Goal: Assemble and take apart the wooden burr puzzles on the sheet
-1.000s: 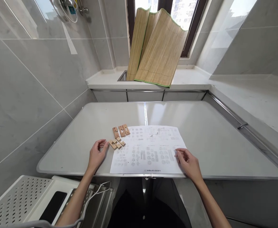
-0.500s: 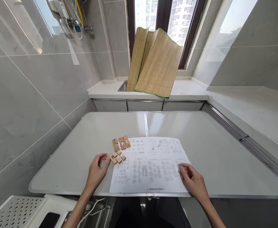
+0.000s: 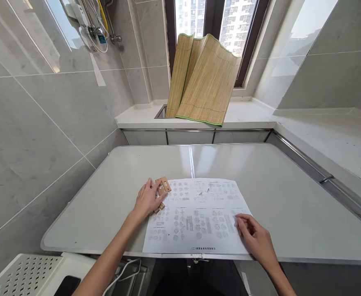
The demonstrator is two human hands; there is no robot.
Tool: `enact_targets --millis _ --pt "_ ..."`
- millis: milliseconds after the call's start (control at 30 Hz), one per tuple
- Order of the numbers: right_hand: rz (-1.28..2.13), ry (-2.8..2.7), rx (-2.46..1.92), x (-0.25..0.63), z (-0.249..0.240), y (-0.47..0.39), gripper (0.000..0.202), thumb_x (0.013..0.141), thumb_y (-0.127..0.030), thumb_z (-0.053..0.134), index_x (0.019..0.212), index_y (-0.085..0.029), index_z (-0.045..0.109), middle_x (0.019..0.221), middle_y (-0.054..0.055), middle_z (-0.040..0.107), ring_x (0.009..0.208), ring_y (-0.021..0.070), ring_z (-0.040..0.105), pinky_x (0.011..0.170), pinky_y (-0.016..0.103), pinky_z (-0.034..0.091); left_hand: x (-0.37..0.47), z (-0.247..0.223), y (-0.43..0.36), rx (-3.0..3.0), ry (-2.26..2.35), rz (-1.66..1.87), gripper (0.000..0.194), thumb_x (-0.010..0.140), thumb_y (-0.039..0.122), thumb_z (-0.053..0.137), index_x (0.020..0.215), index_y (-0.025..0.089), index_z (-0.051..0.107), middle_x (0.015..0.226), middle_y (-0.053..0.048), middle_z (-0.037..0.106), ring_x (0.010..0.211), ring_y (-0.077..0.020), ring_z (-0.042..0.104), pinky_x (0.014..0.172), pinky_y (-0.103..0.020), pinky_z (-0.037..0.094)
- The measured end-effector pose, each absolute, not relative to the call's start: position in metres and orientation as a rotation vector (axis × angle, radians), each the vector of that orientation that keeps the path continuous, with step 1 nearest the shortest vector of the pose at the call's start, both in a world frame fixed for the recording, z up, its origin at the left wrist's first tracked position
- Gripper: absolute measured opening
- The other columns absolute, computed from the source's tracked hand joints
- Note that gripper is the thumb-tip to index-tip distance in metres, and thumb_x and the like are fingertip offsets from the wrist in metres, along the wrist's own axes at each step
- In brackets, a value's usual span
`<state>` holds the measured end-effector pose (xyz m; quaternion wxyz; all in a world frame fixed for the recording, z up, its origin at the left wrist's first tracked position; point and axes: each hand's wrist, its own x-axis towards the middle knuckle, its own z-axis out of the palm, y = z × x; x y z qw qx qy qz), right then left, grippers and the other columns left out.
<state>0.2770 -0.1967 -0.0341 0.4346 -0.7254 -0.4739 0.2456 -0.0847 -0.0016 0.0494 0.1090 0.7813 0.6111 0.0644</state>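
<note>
My left hand (image 3: 147, 198) reaches over the small wooden pieces at the left edge of a printed paper sheet (image 3: 195, 242). Its fingers are apart, and the palm hides most of the pieces. Flat wooden pieces with cut-outs (image 3: 166, 184) show beyond its fingertips. Below the palm, small wooden blocks (image 3: 161, 206) peek out, partly covered. Whether the fingertips grip a piece cannot be made out. At the right edge of the sheet rests my right hand (image 3: 254, 236), its thumb and fingers bent close together; what they hold, if anything, is too small to tell.
The sheet lies on a white folding table (image 3: 291, 197). Behind it, a bamboo mat (image 3: 205, 86) leans at the window on a white counter (image 3: 251, 115). A white perforated rack (image 3: 22, 273) and a black phone (image 3: 67, 285) are at the lower left.
My left hand has moved forward and right, from beside the small blocks to over the wooden pieces, covering many of them. My right hand has stayed at the sheet's edge.
</note>
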Motion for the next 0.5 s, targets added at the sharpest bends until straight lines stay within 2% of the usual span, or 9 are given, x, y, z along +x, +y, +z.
enact_targets --millis 100,167,367,500 --pt "0.609 -1.18 -1.792 0.276 -0.034 -0.196 0.045 0.095 -0.062 0.054 0.102 -0.021 0.073 0.079 0.005 0.075 0.065 0.0194 0.067 0.063 0.028 0.054 -0.067 0.047 0.003 2.288 1.798 0.05 0.068 0.097 0.066 0.048 0.153 0.027 0.053 0.163 -0.019 0.039 0.134 -0.0456 0.054 0.109 -0.057 0.041" --pt "0.604 -1.18 -1.783 0.276 -0.033 -0.196 0.046 0.095 -0.062 0.054 0.102 -0.021 0.073 0.079 0.005 0.076 0.065 0.0197 0.067 0.064 0.028 0.055 -0.059 0.045 0.003 2.303 1.772 0.015 0.067 0.097 0.067 0.046 0.15 0.027 0.056 0.163 -0.018 0.041 0.134 -0.0454 0.054 0.11 -0.058 0.04" --pt "0.583 -1.175 -1.762 0.275 -0.03 -0.194 0.048 0.095 -0.065 0.055 0.1 -0.021 0.073 0.076 0.005 0.074 0.063 0.0194 0.066 0.063 0.028 0.054 -0.047 0.033 0.001 2.511 1.502 -0.016 0.072 0.097 0.066 0.053 0.156 0.026 0.049 0.169 -0.018 0.033 0.151 -0.0477 0.035 0.12 -0.062 0.031" --pt "0.586 -1.182 -1.771 0.275 -0.03 -0.194 0.046 0.095 -0.064 0.054 0.1 -0.021 0.072 0.077 0.004 0.075 0.062 0.019 0.065 0.063 0.029 0.054 -0.032 0.018 -0.013 2.706 1.204 0.129 0.071 0.097 0.061 0.058 0.158 0.027 0.044 0.169 -0.016 0.035 0.156 -0.044 0.029 0.124 -0.062 0.028"
